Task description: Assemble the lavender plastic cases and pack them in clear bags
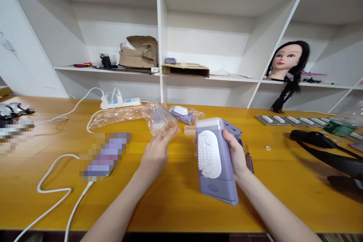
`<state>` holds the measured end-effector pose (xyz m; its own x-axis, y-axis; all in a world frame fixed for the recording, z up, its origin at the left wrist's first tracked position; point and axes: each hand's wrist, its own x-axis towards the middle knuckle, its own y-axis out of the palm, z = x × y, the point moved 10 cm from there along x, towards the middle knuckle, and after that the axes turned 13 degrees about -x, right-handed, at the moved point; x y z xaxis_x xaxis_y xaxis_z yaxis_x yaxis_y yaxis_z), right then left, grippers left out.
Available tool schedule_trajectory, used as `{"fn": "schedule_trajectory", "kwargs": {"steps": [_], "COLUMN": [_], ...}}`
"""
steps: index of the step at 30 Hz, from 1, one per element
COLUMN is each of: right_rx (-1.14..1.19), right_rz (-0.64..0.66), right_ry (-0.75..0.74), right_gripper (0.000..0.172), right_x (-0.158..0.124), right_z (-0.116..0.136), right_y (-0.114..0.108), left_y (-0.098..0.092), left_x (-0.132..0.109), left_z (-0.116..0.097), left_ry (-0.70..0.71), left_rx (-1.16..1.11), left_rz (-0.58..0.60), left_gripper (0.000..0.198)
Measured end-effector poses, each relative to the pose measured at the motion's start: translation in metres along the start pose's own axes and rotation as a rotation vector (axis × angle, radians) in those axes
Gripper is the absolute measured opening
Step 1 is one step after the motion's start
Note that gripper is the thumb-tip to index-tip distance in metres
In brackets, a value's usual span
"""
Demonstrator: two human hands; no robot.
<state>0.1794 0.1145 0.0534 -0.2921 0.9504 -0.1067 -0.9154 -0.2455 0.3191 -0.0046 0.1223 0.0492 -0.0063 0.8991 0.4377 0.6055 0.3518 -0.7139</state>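
Note:
My right hand (236, 151) grips a lilac box-shaped device (217, 166) with a white bristled oval pad on its face, held upright above the yellow table (181, 204). My left hand (156, 151) pinches a clear plastic bag (159, 119) with a small white part inside, lifted just left of the device. Behind it lies another clear bag (184, 113) holding a lilac and white piece. An empty-looking clear bag (116, 116) lies flat to the left.
A white power strip (120, 103) with plugs and white cables (53, 181) lie at the left. A small screwdriver (249, 160) lies right of the device. Grey trays (286, 120), a black strap (326, 147) and a mannequin head (286, 62) are at the right. Cardboard boxes (138, 53) sit on the shelves.

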Motion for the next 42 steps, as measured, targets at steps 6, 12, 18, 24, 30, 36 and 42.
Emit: {"fn": "schedule_trajectory", "kwargs": {"steps": [6,12,18,24,30,36,42], "right_rx": [-0.033,-0.041,-0.061,-0.245,-0.371,-0.499,-0.634], "right_rz": [-0.027,-0.073,-0.01,0.195,0.348,0.342,0.165], "right_ry": [-0.01,-0.045,0.013,0.097,0.136,0.143,0.127], "right_gripper": [0.043,0.051,0.052,0.037,0.033,0.033,0.028], "right_x": [-0.003,-0.014,-0.012,-0.007,-0.005,-0.003,0.005], "right_z": [0.004,0.013,0.001,-0.028,-0.042,-0.04,-0.043], "right_y": [-0.002,-0.009,-0.001,0.02,0.031,0.021,0.007], "left_y": [-0.001,0.03,0.042,0.018,0.009,-0.001,-0.01], "left_x": [-0.023,-0.045,-0.037,-0.016,-0.007,-0.002,-0.01], "left_z": [-0.038,-0.082,-0.057,-0.035,-0.017,-0.01,-0.033], "left_ry": [0.23,0.444,0.371,0.273,0.199,0.136,0.359], "left_rx": [0.027,-0.131,-0.273,-0.591,-0.613,-0.636,-0.542], "left_rz": [-0.132,0.178,0.118,0.009,-0.045,-0.058,-0.059], "left_gripper": [0.049,0.042,0.051,0.043,0.056,0.053,0.053]}}
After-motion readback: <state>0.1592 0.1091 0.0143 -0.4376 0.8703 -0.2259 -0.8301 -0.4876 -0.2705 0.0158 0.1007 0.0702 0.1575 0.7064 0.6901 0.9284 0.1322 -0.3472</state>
